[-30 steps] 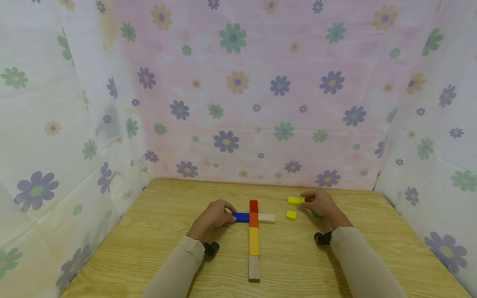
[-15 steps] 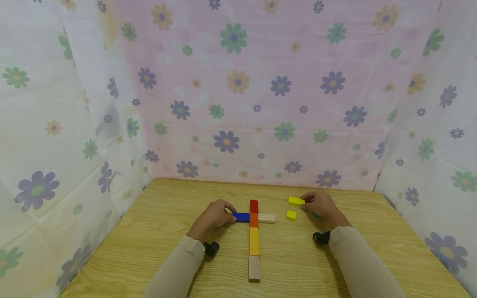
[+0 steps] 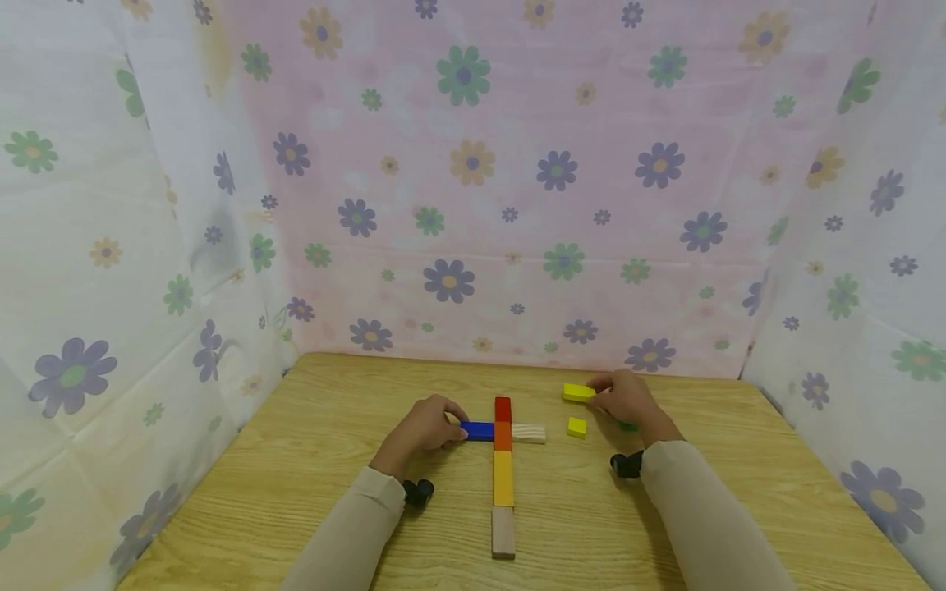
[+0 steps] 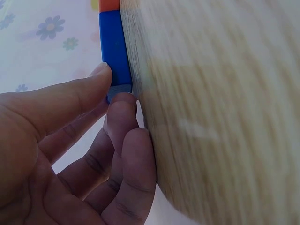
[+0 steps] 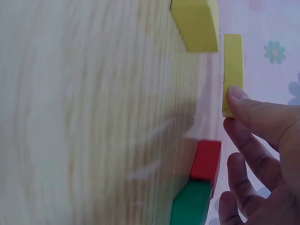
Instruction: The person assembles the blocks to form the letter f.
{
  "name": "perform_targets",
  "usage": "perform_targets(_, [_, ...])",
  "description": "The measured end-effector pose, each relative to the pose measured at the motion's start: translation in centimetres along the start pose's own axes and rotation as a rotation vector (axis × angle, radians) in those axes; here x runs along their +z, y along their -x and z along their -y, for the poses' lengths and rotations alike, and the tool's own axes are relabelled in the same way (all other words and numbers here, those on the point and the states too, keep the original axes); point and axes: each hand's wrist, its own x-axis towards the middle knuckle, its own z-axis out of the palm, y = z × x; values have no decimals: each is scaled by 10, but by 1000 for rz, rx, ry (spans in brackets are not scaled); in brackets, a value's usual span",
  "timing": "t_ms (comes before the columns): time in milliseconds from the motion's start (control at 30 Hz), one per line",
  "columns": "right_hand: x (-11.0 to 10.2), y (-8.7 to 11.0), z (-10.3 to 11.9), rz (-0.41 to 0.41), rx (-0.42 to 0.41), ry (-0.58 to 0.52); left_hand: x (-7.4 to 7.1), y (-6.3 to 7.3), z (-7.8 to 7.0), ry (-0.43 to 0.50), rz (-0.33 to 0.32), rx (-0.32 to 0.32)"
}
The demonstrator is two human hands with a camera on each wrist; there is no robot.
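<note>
Fingers of my right hand (image 3: 628, 401) pinch the longer yellow block (image 3: 576, 392) by one end, seemingly above the tabletop (image 3: 576, 517); I should hold it level, and not push the blue block (image 3: 479, 431) which my left hand (image 3: 426, 423) pinches.

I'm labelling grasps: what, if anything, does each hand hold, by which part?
The left hand holds the blue block by its end farthest from the orange block; the right hand pinches the longer yellow block by its right end.
</note>
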Motion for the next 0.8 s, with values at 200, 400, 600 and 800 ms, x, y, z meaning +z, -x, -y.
perform_targets(200, [5,-7,12,14,-3,0,0,0,-1,2,2,-11])
perform_targets(400, [8,-15,30,25,13,-47,1,-1,-1,5,5,-10])
perform_targets(600, [13,-19,49,26,-5,-38,0,-1,-1,2,6,-9])
perform_targets(800, [20,-25,67,29,-23,-17,0,-2,0,-7,5,-3])
